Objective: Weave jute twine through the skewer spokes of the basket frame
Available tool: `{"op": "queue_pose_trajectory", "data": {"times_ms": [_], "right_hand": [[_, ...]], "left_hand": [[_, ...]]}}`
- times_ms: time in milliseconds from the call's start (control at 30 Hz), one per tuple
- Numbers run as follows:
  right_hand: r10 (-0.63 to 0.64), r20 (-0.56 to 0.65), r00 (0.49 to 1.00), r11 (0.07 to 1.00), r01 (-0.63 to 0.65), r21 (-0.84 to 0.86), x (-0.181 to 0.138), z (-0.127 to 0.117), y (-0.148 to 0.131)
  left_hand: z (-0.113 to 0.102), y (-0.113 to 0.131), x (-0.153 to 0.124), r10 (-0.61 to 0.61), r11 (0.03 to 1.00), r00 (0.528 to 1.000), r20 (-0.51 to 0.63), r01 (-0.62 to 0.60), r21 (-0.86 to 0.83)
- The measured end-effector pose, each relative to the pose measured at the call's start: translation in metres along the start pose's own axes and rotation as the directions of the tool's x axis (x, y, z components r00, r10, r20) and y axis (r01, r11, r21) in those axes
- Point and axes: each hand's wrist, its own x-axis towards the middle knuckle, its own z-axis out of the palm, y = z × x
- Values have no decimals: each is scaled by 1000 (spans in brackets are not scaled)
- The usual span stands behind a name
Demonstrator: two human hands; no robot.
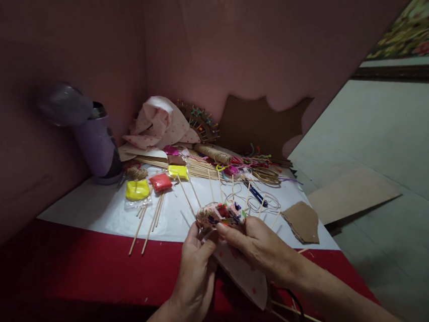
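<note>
Fingers (234,237) hold a patterned piece (208,214) above white sheeting (94,207), near pink walls (248,48).

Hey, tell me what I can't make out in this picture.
All in the head view:
Floral piece: partly covered by the left hand and right hand.
Dark disc: partly hidden behind the pink cloth.
Framed picture: cut off by the top and right edges.

Tumbler (93,144): set left of packets (160,182).
Fabric (163,120): heaped behind packets.
Cardboard cutout (261,127): propped against wall (218,45), right of fabric.
Loose sticks (150,231): laid across near edge of sheet (88,207), before packets.
Cardboard scrap (301,222): laid on sheet, at right.
</note>
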Motion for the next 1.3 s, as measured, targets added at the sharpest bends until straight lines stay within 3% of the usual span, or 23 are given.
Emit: {"op": "queue_pose_trajectory", "data": {"times_ms": [1300], "right_hand": [[-7,-19,1000,1000,7,13,0,1,3]], "left_hand": [[-1,-1,0,-10,1000,1000,-9,10,-3]]}}
